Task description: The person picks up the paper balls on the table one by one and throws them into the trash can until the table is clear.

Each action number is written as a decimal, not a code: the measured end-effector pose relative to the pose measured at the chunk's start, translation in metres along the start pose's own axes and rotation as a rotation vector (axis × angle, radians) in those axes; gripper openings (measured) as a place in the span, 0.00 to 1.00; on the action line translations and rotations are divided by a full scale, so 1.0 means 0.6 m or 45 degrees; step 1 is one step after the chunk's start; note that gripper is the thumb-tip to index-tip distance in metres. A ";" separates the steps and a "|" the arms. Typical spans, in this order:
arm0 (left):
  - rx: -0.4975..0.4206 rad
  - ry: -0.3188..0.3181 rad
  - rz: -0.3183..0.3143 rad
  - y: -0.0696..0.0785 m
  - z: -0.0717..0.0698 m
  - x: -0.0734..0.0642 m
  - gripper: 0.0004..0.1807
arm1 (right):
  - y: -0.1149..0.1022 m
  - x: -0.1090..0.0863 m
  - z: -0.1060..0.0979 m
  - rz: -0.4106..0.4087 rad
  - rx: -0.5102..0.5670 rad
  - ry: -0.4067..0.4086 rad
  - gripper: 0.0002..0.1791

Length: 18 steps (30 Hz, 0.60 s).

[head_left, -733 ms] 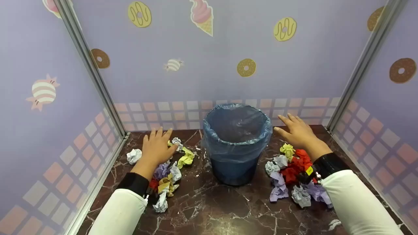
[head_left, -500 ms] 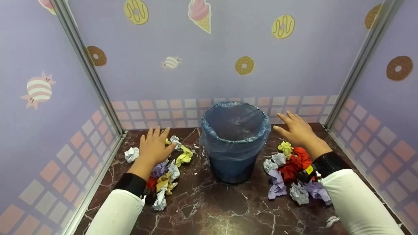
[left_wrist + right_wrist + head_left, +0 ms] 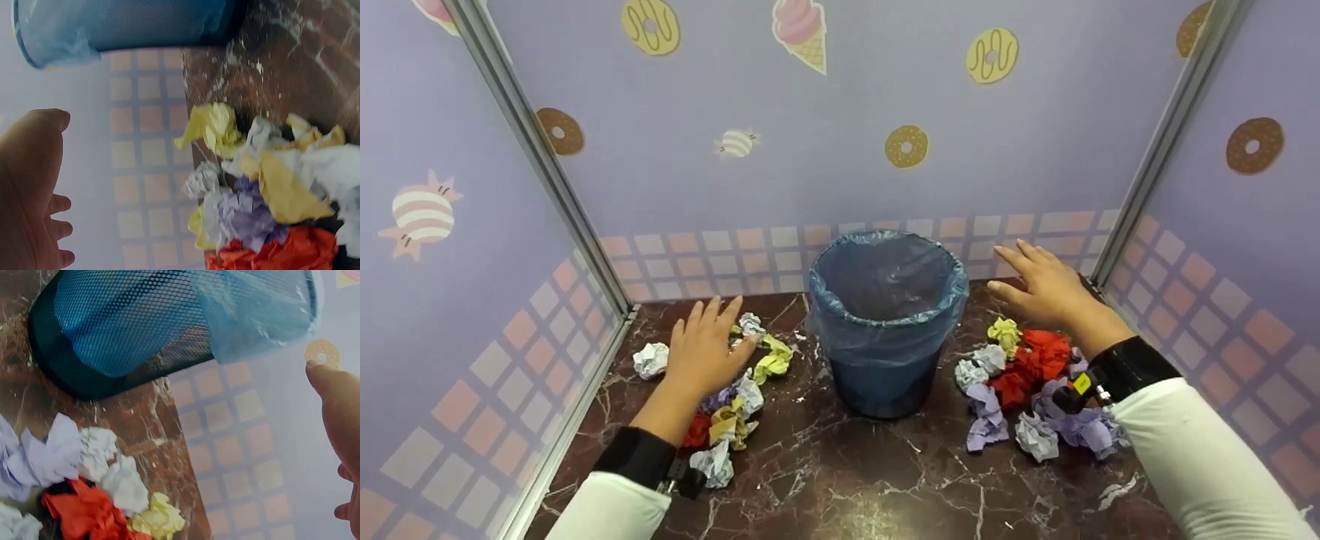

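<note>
My left hand point(image 3: 706, 348) hovers palm down, fingers spread, over the left heap of crumpled paper. Around it lie a yellow paper ball point(image 3: 773, 360), a white paper ball point(image 3: 651, 361), a tan paper ball point(image 3: 287, 191), a purple paper ball point(image 3: 252, 216) and red paper point(image 3: 281, 250). On the other side, my right hand point(image 3: 1048, 291) is raised with fingers extended, above and behind the right heap. That heap holds red paper point(image 3: 1033, 364), purple paper point(image 3: 986, 420), white paper point(image 3: 125, 486) and a yellow paper ball point(image 3: 1004, 337). Neither hand holds anything.
A dark mesh wastebasket point(image 3: 885, 382), lined with a blue translucent bag point(image 3: 877, 341), stands upright between the two heaps. The brown marbled tabletop point(image 3: 840, 480) is bounded by patterned panels at the back point(image 3: 840, 180) and both sides. A white scrap point(image 3: 1119, 491) lies front right.
The head view has shifted slightly, so the scene sits further left. My right hand has risen a little and moved away from the paper; my left hand stays over its heap, still spread.
</note>
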<state>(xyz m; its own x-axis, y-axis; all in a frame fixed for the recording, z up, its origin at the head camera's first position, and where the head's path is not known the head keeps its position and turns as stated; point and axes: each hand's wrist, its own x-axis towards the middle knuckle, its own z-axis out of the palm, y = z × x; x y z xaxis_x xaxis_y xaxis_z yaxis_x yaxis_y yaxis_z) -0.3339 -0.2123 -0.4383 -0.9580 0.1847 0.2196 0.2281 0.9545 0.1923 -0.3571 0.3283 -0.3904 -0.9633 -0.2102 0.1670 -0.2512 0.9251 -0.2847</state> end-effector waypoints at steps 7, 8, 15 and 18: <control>-0.074 0.070 0.080 0.047 0.016 -0.049 0.42 | 0.036 -0.030 -0.044 0.026 -0.063 -0.042 0.45; -0.091 0.083 0.093 0.054 0.019 -0.056 0.42 | 0.045 -0.035 -0.050 0.037 -0.071 -0.047 0.45; -0.200 0.101 0.183 0.115 0.037 -0.099 0.41 | 0.122 -0.077 -0.077 0.120 -0.085 -0.061 0.46; -0.245 0.088 0.228 0.144 0.051 -0.118 0.40 | 0.154 -0.098 -0.075 0.150 -0.088 -0.056 0.46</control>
<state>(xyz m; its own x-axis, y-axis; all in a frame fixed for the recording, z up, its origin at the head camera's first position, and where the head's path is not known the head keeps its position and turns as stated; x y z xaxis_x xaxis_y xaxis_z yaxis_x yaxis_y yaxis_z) -0.2515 -0.1358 -0.4667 -0.8868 0.3236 0.3299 0.4278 0.8448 0.3215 -0.3196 0.4405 -0.3841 -0.9893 -0.1111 0.0941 -0.1305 0.9635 -0.2338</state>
